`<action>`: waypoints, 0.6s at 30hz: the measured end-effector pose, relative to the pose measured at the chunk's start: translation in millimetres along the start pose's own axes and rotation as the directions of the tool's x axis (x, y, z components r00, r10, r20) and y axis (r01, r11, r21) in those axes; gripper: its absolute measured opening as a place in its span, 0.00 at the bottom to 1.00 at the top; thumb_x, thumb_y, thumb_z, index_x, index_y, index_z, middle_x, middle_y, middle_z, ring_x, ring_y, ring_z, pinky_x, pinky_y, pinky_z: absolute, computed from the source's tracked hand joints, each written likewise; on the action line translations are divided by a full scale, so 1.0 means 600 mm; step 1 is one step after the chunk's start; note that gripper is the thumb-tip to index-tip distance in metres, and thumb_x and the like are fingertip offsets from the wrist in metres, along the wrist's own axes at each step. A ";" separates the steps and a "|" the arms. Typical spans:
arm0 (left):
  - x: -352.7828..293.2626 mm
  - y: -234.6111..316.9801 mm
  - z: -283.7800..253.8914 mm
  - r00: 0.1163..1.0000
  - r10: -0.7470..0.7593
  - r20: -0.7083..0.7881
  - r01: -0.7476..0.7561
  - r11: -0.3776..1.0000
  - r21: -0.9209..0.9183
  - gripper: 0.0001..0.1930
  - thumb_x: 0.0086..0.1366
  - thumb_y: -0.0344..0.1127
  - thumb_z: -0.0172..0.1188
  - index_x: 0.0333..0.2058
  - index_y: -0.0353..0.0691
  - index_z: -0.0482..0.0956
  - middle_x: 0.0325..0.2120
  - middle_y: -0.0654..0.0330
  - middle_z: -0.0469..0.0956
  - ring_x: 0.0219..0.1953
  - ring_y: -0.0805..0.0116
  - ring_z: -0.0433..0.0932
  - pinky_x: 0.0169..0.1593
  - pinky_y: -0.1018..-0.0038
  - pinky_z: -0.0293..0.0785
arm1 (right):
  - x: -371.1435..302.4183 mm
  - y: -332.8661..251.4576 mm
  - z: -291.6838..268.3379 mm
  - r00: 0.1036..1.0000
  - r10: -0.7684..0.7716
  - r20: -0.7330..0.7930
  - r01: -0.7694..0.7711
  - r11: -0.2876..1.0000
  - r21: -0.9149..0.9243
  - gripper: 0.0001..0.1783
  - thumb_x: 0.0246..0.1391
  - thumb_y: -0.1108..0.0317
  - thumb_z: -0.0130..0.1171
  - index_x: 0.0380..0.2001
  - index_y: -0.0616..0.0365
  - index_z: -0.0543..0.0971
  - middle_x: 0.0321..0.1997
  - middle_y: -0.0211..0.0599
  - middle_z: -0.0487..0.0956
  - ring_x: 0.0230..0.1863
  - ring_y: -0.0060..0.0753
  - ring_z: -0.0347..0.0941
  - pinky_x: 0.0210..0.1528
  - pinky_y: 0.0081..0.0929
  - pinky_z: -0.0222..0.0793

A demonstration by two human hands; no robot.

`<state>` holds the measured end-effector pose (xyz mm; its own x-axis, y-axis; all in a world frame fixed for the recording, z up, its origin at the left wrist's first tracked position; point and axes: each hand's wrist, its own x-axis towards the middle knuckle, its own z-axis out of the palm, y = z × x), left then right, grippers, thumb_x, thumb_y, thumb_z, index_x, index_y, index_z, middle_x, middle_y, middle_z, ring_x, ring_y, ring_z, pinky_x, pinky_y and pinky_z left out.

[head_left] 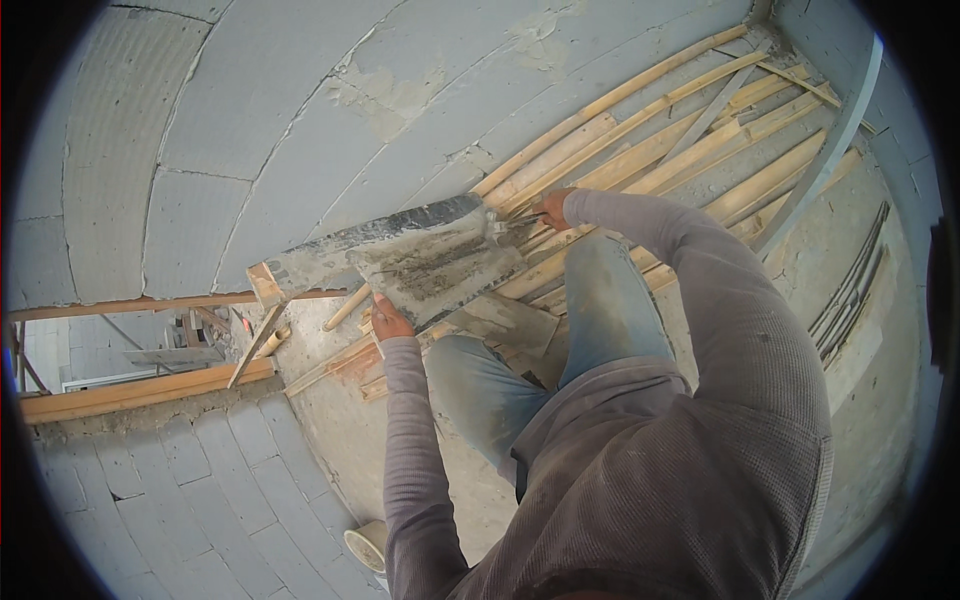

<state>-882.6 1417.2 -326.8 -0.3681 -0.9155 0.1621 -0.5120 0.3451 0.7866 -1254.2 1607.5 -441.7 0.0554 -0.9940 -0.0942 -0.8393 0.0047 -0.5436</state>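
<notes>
My left hand (pixel 390 318) grips the near left edge of a mortar-smeared board (pixel 430 262), its fingers partly hidden beneath. Grey, wet-looking mortar is spread across the board's top, and its near edge is dark. In my right hand (pixel 553 208) is a trowel (pixel 512 230), held by the handle, its blade at the board's right end. Behind the board, a long beam-like piece (pixel 375 228) with a dark, mortar-stained side lies along the wall. Its left end shows bare wood.
Several long timber strips (pixel 650 165) lie on the floor to the far right, beside the grey block wall (pixel 300 100). Thin dark rods (pixel 850 285) lie at right. A bucket (pixel 368 545) stands near my left forearm. A wooden-framed opening (pixel 150 392) is at left.
</notes>
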 end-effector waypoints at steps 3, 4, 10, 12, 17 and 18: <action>-0.010 0.054 0.006 0.999 -0.034 -0.007 0.035 0.991 0.130 0.26 0.74 0.47 0.37 0.32 0.26 0.74 0.23 0.50 0.73 0.27 0.58 0.70 0.36 0.64 0.66 | -0.001 -0.028 -0.023 0.950 0.247 0.191 -0.225 0.966 -0.131 0.21 0.62 0.55 0.46 0.52 0.53 0.73 0.41 0.52 0.79 0.46 0.55 0.75 0.51 0.49 0.68; -0.014 0.086 0.010 0.999 -0.044 0.013 0.040 0.980 0.192 0.27 0.74 0.47 0.38 0.28 0.27 0.72 0.19 0.52 0.71 0.24 0.59 0.67 0.33 0.63 0.65 | -0.001 -0.040 -0.040 0.948 0.253 0.191 -0.231 0.964 -0.129 0.21 0.62 0.55 0.46 0.52 0.53 0.73 0.41 0.52 0.79 0.46 0.55 0.75 0.51 0.49 0.68; -0.020 0.126 0.008 0.994 0.101 -0.031 -0.096 0.986 0.140 0.28 0.74 0.47 0.37 0.28 0.26 0.71 0.19 0.51 0.70 0.24 0.57 0.66 0.33 0.62 0.64 | 0.038 -0.183 -0.161 1.000 -0.006 0.029 0.006 1.000 0.014 0.23 0.62 0.51 0.46 0.56 0.49 0.72 0.45 0.50 0.79 0.50 0.53 0.74 0.53 0.47 0.69; -0.011 0.117 0.014 0.995 0.102 0.000 -0.100 0.977 0.187 0.27 0.74 0.48 0.37 0.32 0.25 0.73 0.22 0.48 0.72 0.27 0.55 0.69 0.35 0.62 0.66 | 0.042 -0.174 -0.167 0.998 -0.044 -0.037 0.045 0.998 0.049 0.23 0.62 0.52 0.46 0.56 0.48 0.72 0.45 0.49 0.79 0.50 0.53 0.73 0.53 0.47 0.68; -0.014 0.088 0.003 0.998 0.058 0.028 -0.062 0.982 0.178 0.28 0.74 0.48 0.36 0.43 0.22 0.73 0.33 0.41 0.77 0.36 0.49 0.75 0.43 0.63 0.69 | 0.045 -0.058 -0.105 0.983 0.149 0.110 -0.148 0.989 -0.017 0.23 0.61 0.54 0.50 0.57 0.48 0.71 0.47 0.48 0.79 0.51 0.51 0.74 0.53 0.46 0.69; -0.010 0.058 -0.005 0.996 0.087 0.010 -0.088 0.982 0.166 0.29 0.74 0.48 0.36 0.44 0.21 0.73 0.34 0.41 0.77 0.36 0.50 0.75 0.44 0.64 0.69 | 0.045 -0.043 -0.089 0.984 0.147 0.099 -0.146 0.989 -0.017 0.23 0.61 0.54 0.50 0.57 0.48 0.71 0.47 0.48 0.79 0.51 0.51 0.74 0.53 0.46 0.69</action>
<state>-896.1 1434.0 -298.5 -0.4189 -0.8798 0.2246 -0.5992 0.4537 0.6597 -1260.0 1574.9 -385.7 -0.0153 -0.9666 -0.2557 -0.8474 0.1483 -0.5098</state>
